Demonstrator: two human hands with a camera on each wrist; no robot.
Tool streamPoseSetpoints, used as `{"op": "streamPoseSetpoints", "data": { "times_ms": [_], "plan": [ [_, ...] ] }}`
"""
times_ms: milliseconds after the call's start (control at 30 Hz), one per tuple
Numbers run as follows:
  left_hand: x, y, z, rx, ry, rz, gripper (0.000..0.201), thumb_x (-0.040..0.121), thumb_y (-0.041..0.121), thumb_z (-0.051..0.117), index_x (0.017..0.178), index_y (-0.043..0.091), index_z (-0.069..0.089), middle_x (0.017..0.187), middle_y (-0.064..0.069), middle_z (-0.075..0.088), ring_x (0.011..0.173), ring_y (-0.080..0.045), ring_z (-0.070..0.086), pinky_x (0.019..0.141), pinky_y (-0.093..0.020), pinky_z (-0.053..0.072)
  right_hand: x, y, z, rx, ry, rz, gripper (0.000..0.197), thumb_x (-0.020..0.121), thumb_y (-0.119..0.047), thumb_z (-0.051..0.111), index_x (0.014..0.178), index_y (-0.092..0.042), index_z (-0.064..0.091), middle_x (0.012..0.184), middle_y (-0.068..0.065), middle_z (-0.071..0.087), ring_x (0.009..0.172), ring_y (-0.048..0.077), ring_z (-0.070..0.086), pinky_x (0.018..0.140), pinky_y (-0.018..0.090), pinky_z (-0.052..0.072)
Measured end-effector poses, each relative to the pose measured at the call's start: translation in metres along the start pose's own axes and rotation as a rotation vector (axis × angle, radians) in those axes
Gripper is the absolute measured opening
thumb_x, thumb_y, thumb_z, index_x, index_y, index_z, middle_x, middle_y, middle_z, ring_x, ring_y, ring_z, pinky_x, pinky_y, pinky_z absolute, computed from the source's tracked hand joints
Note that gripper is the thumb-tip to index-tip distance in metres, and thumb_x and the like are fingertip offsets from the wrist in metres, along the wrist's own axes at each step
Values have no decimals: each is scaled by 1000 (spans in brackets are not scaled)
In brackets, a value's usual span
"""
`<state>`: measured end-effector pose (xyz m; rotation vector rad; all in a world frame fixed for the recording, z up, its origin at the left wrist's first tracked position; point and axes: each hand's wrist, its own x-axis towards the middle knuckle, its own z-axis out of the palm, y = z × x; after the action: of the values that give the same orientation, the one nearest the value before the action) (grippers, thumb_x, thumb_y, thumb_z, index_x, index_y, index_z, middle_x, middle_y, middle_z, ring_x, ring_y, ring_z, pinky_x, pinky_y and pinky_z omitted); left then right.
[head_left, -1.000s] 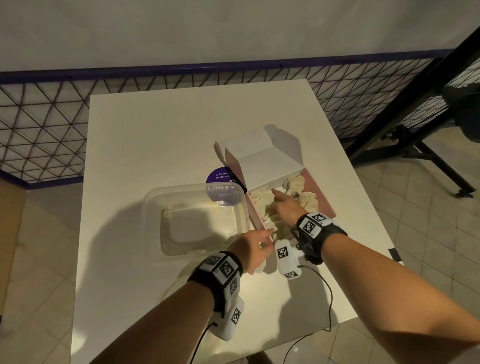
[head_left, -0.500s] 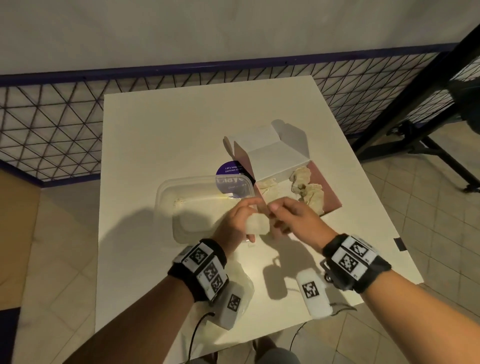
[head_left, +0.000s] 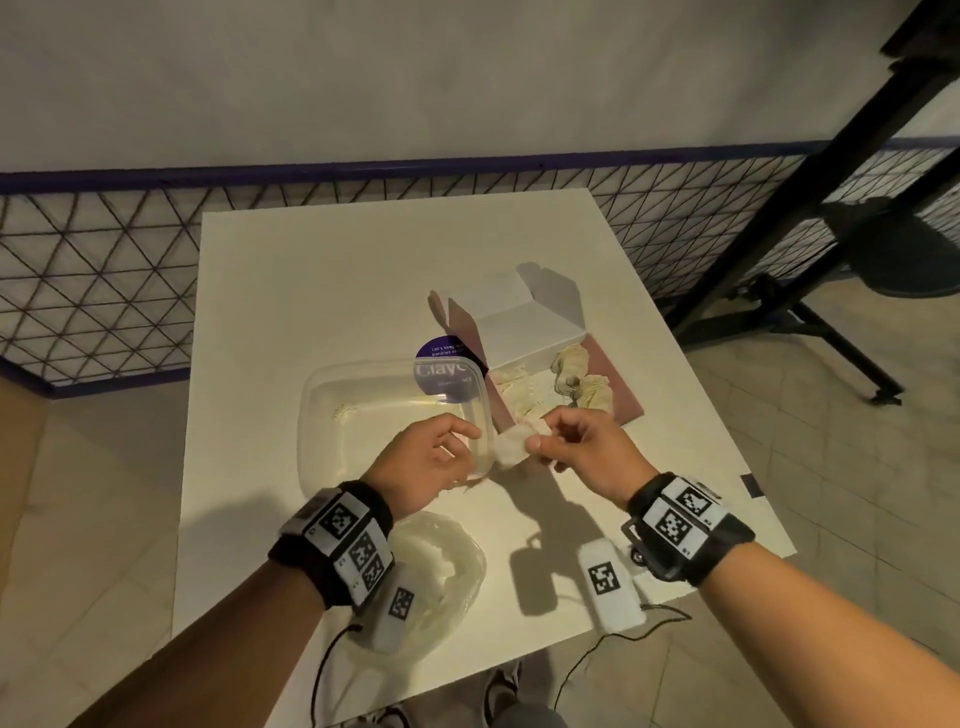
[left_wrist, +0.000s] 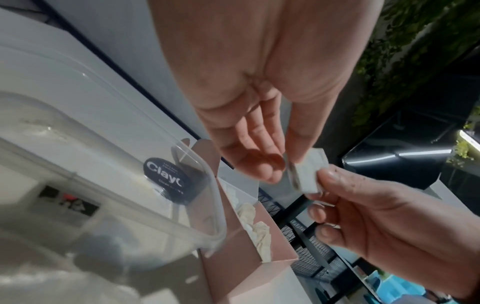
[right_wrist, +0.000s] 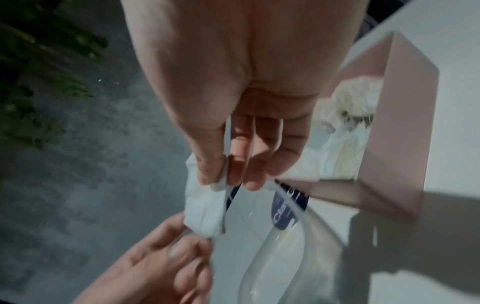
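A small white packet (head_left: 511, 448) hangs in the air over the table, just right of the clear plastic tub (head_left: 311, 415). My right hand (head_left: 540, 441) pinches its right end between thumb and forefinger, which the right wrist view shows with the packet (right_wrist: 205, 203) drooping below my right hand (right_wrist: 223, 181). My left hand (head_left: 470, 441) pinches the other end; in the left wrist view its thumb and fingers (left_wrist: 283, 166) meet on the packet (left_wrist: 306, 174). Behind stands the open pink box (head_left: 621, 384) with several cream packets (head_left: 571, 364) inside.
The white table (head_left: 337, 270) also carries a round purple label (head_left: 441, 348) behind the tub and a crumpled clear bag (head_left: 447, 566) under my left wrist. A wire fence (head_left: 104, 286) runs behind the table. A black stand (head_left: 779, 208) rises to the right.
My right hand lifted a white packet out of the pink box and drew it toward me. My left hand left the box edge and took hold of the packet's other end.
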<state>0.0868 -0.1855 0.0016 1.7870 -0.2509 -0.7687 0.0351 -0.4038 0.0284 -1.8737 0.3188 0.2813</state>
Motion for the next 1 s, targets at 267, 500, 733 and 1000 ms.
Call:
{"op": "streamPoseSetpoints", "data": {
  "times_ms": [267, 500, 733, 1000],
  "plan": [
    [-31, -27, -54, 524, 67, 93, 16, 86, 31, 49, 77, 37, 60, 79, 7, 64, 68, -4, 54, 65, -19, 40, 67, 43, -101, -937, 93, 111, 17, 83, -21, 67, 92, -5, 68, 93, 14, 65, 88, 30, 58, 74, 30, 42],
    [-57, -76, -57, 929, -312, -90, 18, 82, 46, 67, 99, 41, 60, 103, 12, 34, 99, -6, 38, 89, -19, 33, 100, 72, -96, -1147, -76, 217, 16, 82, -19, 59, 94, -22, 68, 101, 6, 68, 91, 27, 61, 75, 28, 43],
    [-56, -96, -52, 883, -293, -251, 42, 85, 27, 64, 126, 31, 55, 135, 3, 40, 122, -15, 45, 99, -23, 37, 109, 83, -88, -1214, -26, 291, 29, 80, -10, 51, 100, -23, 68, 100, 6, 67, 88, 27, 63, 80, 37, 55],
    [-56, -101, -49, 813, -185, -247, 66, 82, 22, 67, 141, 18, 38, 146, 0, 33, 129, -15, 43, 102, -23, 36, 99, 78, -83, -1142, 118, 290, 39, 83, -14, 52, 123, -14, 49, 108, 11, 54, 90, 33, 61, 74, 37, 50]
  ]
}}
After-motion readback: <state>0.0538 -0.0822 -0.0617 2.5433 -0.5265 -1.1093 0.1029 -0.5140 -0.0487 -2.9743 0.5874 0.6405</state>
